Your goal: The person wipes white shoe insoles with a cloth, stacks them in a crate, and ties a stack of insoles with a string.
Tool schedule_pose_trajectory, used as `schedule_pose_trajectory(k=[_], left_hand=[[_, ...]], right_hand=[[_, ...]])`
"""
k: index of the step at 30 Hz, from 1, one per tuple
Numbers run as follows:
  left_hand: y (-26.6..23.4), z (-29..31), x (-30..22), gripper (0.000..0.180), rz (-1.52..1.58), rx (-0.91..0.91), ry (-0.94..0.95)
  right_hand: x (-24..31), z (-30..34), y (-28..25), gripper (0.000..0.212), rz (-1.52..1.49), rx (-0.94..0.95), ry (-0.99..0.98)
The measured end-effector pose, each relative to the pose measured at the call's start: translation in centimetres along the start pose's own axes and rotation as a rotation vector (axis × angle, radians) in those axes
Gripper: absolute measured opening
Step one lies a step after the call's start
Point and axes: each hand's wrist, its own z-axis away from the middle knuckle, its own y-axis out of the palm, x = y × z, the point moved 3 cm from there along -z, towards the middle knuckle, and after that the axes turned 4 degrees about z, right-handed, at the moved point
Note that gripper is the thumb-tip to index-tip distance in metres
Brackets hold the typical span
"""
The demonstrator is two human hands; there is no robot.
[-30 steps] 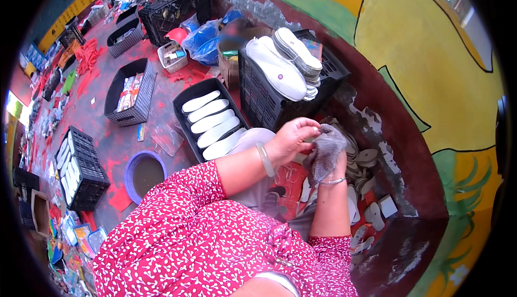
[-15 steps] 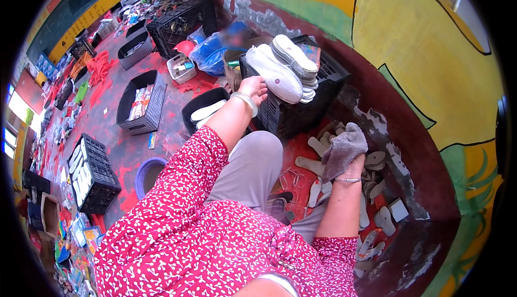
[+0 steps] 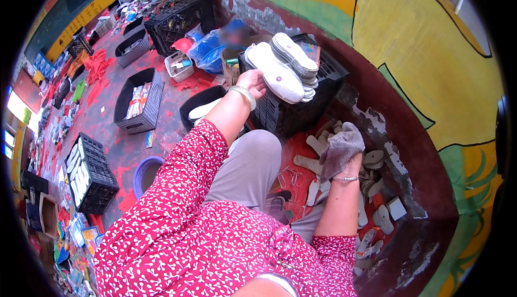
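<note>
White insoles (image 3: 281, 79) lie in a stack on an upturned-looking black plastic crate (image 3: 273, 113). A second pile of insoles (image 3: 295, 58), bound with a band, sits right beside them. My left hand (image 3: 253, 83), with a pale bangle at its wrist, is at the stack's left edge, fingers loosely curved and apart. Whether the fingertips touch the insoles is hard to make out. Lower right, my right hand (image 3: 353, 165) is closed on a grey cloth (image 3: 342, 147), which covers most of its fingers.
Loose insoles (image 3: 373, 174) lie on the red floor by the wall (image 3: 388, 108). To my left stand a dark bin of insoles (image 3: 203, 109), a woven basket (image 3: 152, 115), a purple bucket (image 3: 141, 176) and a black crate (image 3: 100, 181). Blue plastic bags (image 3: 207, 51) sit behind.
Hardly anything differs. My right hand and the cloth have shifted very slightly to the left, and the whole view has drifted a little; my left hand stays beside the white insoles.
</note>
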Motion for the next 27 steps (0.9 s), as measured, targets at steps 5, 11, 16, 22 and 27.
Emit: schedule_pose_trajectory(k=[5, 11, 16, 22, 27], left_hand=[[0.5, 0.3, -0.2, 0.023, 0.184, 0.071, 0.069], [0.4, -1.2, 0.1, 0.027, 0.22, 0.137, 0.089], [0.5, -0.9, 0.1, 0.031, 0.22, 0.223, 0.093], [-0.9, -1.3, 0.4, 0.037, 0.407, 0.39, 0.074], [-2.4, -0.8, 0.3, 0.045, 0.347, 0.772, 0.018]], right_hand=[[-0.8, -0.8, -0.3, 0.02, 0.035, -0.002, 0.029], [-1.1, -0.8, -0.2, 0.02, -0.012, 0.008, 0.046], [-1.2, -1.0, -0.5, 0.02, -0.038, 0.047, 0.012], [-1.3, -1.1, -0.5, 0.022, -0.061, 0.1, -0.002], [-0.8, -2.3, -0.5, 0.021, -0.437, 0.076, 0.166]])
